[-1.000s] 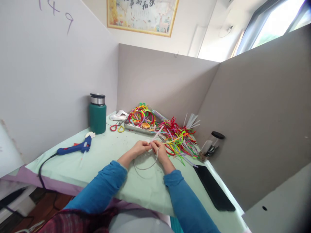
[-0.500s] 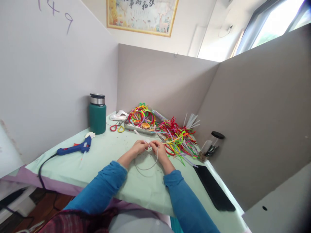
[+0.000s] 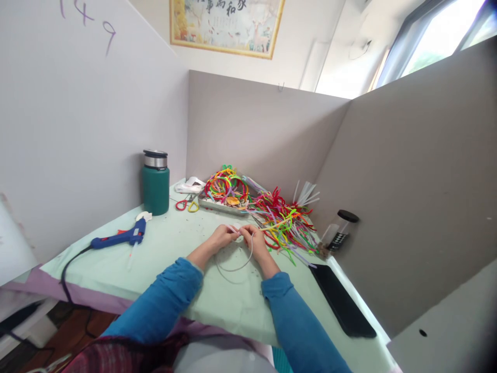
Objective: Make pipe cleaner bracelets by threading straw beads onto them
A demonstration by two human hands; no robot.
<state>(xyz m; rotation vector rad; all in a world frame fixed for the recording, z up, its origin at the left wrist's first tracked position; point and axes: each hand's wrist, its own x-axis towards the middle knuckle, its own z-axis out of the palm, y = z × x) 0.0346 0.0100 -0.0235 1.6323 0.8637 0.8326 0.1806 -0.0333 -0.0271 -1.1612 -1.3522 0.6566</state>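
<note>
A thin pale cord [image 3: 237, 270] hangs in a loop below my two hands, over the green table cover. My left hand [image 3: 222, 237] pinches a small whitish-pink strip, its fingertips nearly touching those of the other hand. My right hand [image 3: 252, 239] is closed on the cord, which runs down from its fingers. The exact join between strip and cord is hidden by the fingertips. Behind them are a metal tray [image 3: 223, 208] of coloured rings and a heap of fuzzy coloured stems [image 3: 285, 220].
On the left are a blue glue gun [image 3: 118, 239] with a black cable and a green bottle [image 3: 156, 189]. Red and yellow scissors [image 3: 193, 206] lie by the tray. At the right are a black flat object [image 3: 341, 300] and a clear jar [image 3: 341, 230]. Partition panels surround the table.
The pale strip at my left fingertips has shifted and tilts differently, and the small loop under the fingertips shows less. Both hands stay in nearly the same place.
</note>
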